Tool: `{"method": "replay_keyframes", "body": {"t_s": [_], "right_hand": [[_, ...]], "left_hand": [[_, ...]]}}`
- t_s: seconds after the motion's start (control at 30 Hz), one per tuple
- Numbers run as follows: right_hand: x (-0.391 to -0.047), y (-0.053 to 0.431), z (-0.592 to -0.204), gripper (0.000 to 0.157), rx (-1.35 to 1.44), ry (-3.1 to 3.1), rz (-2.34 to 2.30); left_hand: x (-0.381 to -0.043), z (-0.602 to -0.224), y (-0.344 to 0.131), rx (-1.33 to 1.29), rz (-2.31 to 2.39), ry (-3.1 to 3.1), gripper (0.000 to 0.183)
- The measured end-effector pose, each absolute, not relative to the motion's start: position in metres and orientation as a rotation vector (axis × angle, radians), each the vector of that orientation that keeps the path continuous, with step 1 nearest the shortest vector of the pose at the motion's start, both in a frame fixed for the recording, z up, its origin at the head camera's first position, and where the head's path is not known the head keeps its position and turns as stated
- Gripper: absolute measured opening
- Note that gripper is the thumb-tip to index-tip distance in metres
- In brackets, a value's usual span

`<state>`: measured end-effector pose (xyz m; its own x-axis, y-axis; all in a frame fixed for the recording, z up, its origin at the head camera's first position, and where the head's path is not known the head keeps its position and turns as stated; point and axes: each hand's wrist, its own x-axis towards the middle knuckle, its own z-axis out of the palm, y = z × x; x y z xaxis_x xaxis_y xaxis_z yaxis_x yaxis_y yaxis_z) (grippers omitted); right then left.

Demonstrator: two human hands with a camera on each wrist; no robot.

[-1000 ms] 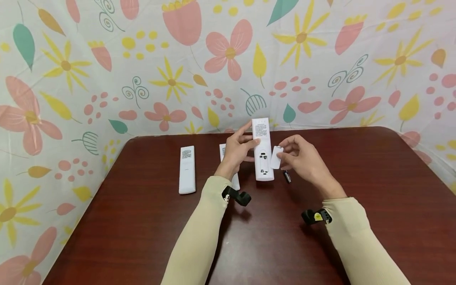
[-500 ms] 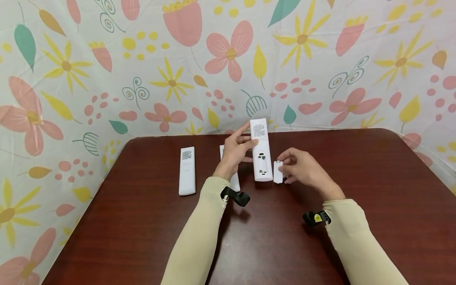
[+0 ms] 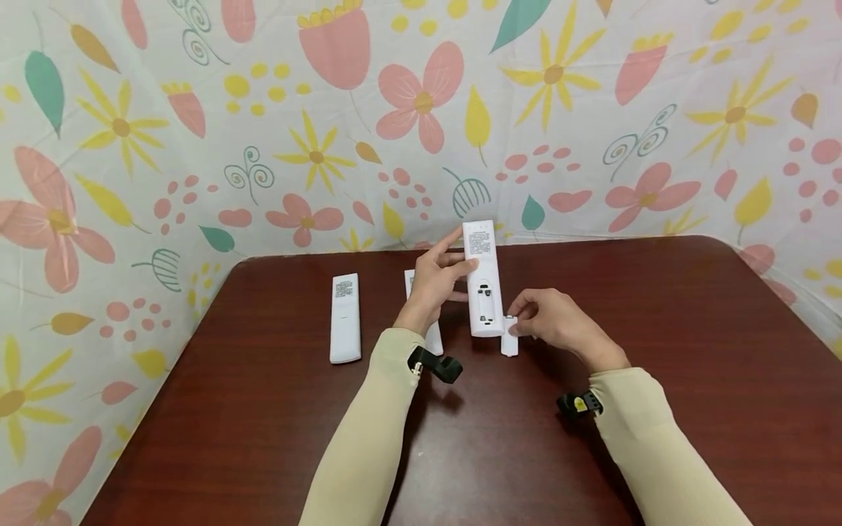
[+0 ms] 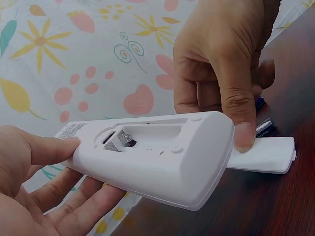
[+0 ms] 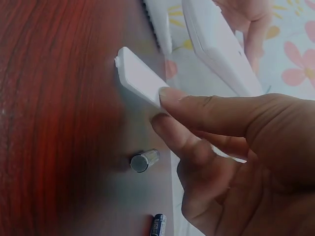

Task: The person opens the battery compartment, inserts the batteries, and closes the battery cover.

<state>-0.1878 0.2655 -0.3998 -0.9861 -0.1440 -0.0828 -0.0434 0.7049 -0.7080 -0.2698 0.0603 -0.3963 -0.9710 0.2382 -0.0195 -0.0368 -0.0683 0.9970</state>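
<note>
My left hand point(image 3: 434, 285) grips a white remote control point(image 3: 484, 274) by its side, thumb on the back face and fingers beneath. Its back faces up, and the battery compartment point(image 4: 142, 137) is uncovered, with springs showing and no batteries inside. Just right of the remote's lower end, my right hand point(image 3: 552, 321) pinches a white battery cover point(image 3: 509, 340) between thumb and fingers, low over the table. Two batteries lie near that hand: one battery point(image 5: 144, 161) shows its flat end in the right wrist view, and a second battery point(image 5: 158, 225) is partly cut off.
On the dark red table point(image 3: 263, 438), a second white remote point(image 3: 345, 318) lies back up at the left. Another white remote point(image 3: 434, 337) lies partly hidden under my left hand. A flower-patterned cloth point(image 3: 263, 109) hangs behind the table's far edge.
My right hand has moved down toward the table with the battery cover, away from the remote's middle. The left hand and its remote have barely moved.
</note>
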Motion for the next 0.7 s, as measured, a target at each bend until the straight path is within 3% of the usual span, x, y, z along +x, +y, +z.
{"method": "replay_keyframes", "body": {"t_s": [0.4,0.7], "right_hand": [[-0.1888,0.2628,-0.4006,0.019,-0.196,2.809,-1.055],[-0.1867,0.2718,-0.3940,0.021,-0.082,2.904,-1.018]], "left_hand": [[-0.2700,-0.3969,0.0591,0.233,2.153,2.007,0.065],[-0.2707,-0.3945,0.0560,0.246,2.151,1.998,0.066]]}}
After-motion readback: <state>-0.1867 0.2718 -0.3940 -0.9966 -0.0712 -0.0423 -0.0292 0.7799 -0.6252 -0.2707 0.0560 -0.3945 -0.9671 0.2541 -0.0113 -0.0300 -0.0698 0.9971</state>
